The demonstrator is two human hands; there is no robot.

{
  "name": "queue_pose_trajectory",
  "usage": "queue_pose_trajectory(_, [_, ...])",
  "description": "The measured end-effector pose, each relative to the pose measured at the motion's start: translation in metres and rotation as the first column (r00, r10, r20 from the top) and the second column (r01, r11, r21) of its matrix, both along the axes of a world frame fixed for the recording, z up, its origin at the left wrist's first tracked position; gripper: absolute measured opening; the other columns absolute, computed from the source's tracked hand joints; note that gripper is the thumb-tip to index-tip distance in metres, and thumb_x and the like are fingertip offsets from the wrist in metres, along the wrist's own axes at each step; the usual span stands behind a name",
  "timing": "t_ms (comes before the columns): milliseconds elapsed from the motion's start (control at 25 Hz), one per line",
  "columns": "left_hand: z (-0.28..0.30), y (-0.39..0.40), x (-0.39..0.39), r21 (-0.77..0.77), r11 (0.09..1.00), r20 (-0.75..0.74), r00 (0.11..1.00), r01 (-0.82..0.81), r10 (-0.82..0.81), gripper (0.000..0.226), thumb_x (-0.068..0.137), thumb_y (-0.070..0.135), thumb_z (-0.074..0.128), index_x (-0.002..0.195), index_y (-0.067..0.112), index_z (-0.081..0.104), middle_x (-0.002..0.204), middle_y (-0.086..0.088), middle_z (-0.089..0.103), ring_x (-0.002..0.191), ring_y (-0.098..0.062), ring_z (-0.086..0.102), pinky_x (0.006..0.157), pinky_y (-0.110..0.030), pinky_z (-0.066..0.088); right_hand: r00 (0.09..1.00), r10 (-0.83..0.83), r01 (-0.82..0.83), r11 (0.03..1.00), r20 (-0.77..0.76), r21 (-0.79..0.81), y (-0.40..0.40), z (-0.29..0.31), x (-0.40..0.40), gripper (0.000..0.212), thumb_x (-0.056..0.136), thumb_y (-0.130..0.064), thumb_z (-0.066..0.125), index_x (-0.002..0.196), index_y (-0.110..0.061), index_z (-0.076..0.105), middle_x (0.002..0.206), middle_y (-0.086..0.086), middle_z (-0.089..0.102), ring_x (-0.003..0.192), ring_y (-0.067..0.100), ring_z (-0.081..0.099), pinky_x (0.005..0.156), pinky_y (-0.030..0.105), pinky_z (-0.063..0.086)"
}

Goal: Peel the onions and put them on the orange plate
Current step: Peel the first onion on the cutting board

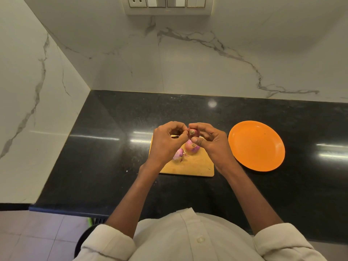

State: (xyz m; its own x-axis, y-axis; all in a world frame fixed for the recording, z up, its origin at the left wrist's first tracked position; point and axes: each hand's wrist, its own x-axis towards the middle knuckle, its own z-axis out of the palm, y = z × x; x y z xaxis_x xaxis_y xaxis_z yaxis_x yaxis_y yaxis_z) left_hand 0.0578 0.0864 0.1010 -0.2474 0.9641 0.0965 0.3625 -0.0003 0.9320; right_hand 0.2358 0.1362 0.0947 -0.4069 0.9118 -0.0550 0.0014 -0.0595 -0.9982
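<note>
Both forearms reach forward; left hand (167, 142) and right hand (211, 142) pinch one onion (193, 133) above board (190, 164).

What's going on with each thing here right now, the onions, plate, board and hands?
Held onion: lifted above the board, skin still on.
Two onions on board: lying there.
Orange plate: nothing on it.
Cutting board: flat on counter.
Left hand: pinching at the onion.
Right hand: gripping the onion.

Kitchen: black counter (105, 147), marble walls (188, 63), switch panel (167, 4), cutting board (190, 166) with onions (192, 146).
</note>
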Motion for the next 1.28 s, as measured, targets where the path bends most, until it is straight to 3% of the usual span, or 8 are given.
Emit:
queue_pose_trajectory(160, [-0.003, 0.000, -0.003, 0.042, 0.999, 0.075, 0.997, 0.009, -0.012, 0.015, 0.094, 0.013, 0.081, 0.109, 0.010, 0.080, 0.097, 0.000, 0.079, 0.093, -0.021, 0.077, 0.086, -0.043, 0.065, 1.000, -0.012, 0.012, 1.000, -0.011, -0.018, 0.001, 0.002, -0.001, 0.041, 0.091, 0.007, 0.073, 0.123, -0.017, 0.076, 0.121, 0.001, 0.077, 0.116, 0.017, 0.072, 0.097, 0.036, 0.062])
queue_pose_trajectory(360, [-0.008, 0.004, 0.009, 0.093, 0.991, -0.016, 0.995, -0.095, 0.097, 0.015, 0.099, 0.001, 0.067, 0.097, 0.013, 0.075, 0.092, 0.002, 0.073, 0.087, -0.019, 0.072, 0.073, -0.045, 0.064, 0.999, -0.020, 0.017, 0.997, -0.038, -0.076, -0.004, 0.003, -0.007, 0.040, 0.092, 0.006, 0.071, 0.125, -0.016, 0.075, 0.119, 0.000, 0.078, 0.114, 0.017, 0.074, 0.091, 0.036, 0.064])
queue_pose_trajectory(480, [-0.008, 0.006, 0.013, 0.006, 0.991, 0.111, 0.985, -0.130, 0.129, 0.020, 0.103, 0.000, 0.060, 0.094, 0.015, 0.070, 0.090, -0.004, 0.072, 0.086, -0.025, 0.073, 0.072, -0.042, 0.064, 0.998, -0.045, 0.041, 0.994, -0.034, -0.103, -0.006, 0.001, -0.011, 0.039, 0.093, 0.005, 0.071, 0.124, -0.020, 0.076, 0.122, -0.001, 0.076, 0.116, 0.017, 0.072, 0.086, 0.034, 0.064])
queue_pose_trajectory(600, [-0.008, 0.003, 0.012, -0.019, 0.996, 0.255, 0.963, -0.086, 0.088, 0.007, 0.105, 0.007, 0.064, 0.101, 0.007, 0.071, 0.095, -0.012, 0.073, 0.092, -0.030, 0.074, 0.078, -0.036, 0.065, 0.998, -0.067, 0.064, 0.992, -0.023, -0.105, -0.004, -0.001, -0.010, 0.038, 0.095, 0.002, 0.070, 0.125, -0.021, 0.075, 0.124, -0.004, 0.075, 0.120, 0.013, 0.069, 0.083, 0.030, 0.063])
queue_pose_trajectory(760, [-0.010, 0.002, 0.011, -0.009, 0.995, 0.248, 0.964, -0.100, 0.099, 0.003, 0.100, 0.010, 0.072, 0.102, 0.008, 0.073, 0.094, -0.008, 0.075, 0.091, -0.028, 0.074, 0.080, -0.038, 0.065, 0.998, -0.064, 0.061, 0.992, -0.027, -0.112, -0.004, -0.002, -0.009, 0.038, 0.097, 0.003, 0.068, 0.127, -0.019, 0.074, 0.124, -0.004, 0.076, 0.121, 0.013, 0.069, 0.092, 0.037, 0.063])
queue_pose_trajectory(960, [-0.013, 0.002, 0.009, -0.113, 0.978, 0.445, 0.872, -0.173, 0.206, 0.006, 0.104, 0.003, 0.064, 0.100, 0.004, 0.068, 0.097, -0.016, 0.075, 0.092, -0.029, 0.077, 0.078, -0.037, 0.066, 0.991, -0.053, 0.027, 0.977, -0.120, -0.209, -0.004, -0.008, -0.008, 0.035, 0.099, 0.005, 0.062, 0.128, -0.014, 0.071, 0.130, 0.002, 0.074, 0.126, 0.023, 0.067, 0.103, 0.052, 0.057])
queue_pose_trajectory(1120, [-0.012, -0.002, 0.011, -0.115, 0.983, 0.473, 0.862, -0.146, 0.183, 0.004, 0.104, 0.002, 0.063, 0.106, -0.001, 0.066, 0.100, -0.016, 0.075, 0.095, -0.029, 0.077, 0.081, -0.039, 0.067, 0.978, -0.054, -0.008, 0.957, -0.204, -0.291, -0.004, -0.007, -0.007, 0.035, 0.100, -0.001, 0.065, 0.130, -0.016, 0.071, 0.132, 0.005, 0.072, 0.126, 0.025, 0.068, 0.104, 0.048, 0.056])
queue_pose_trajectory(1280, [-0.016, -0.009, 0.009, -0.121, 0.987, 0.430, 0.891, -0.104, 0.147, 0.010, 0.104, 0.005, 0.064, 0.114, 0.007, 0.068, 0.105, -0.010, 0.074, 0.100, -0.027, 0.076, 0.088, -0.048, 0.066, 0.984, -0.115, 0.070, 0.953, -0.138, -0.294, -0.008, -0.010, -0.006, 0.037, 0.095, -0.006, 0.073, 0.129, -0.020, 0.072, 0.125, 0.001, 0.074, 0.120, 0.025, 0.071, 0.099, 0.049, 0.060])
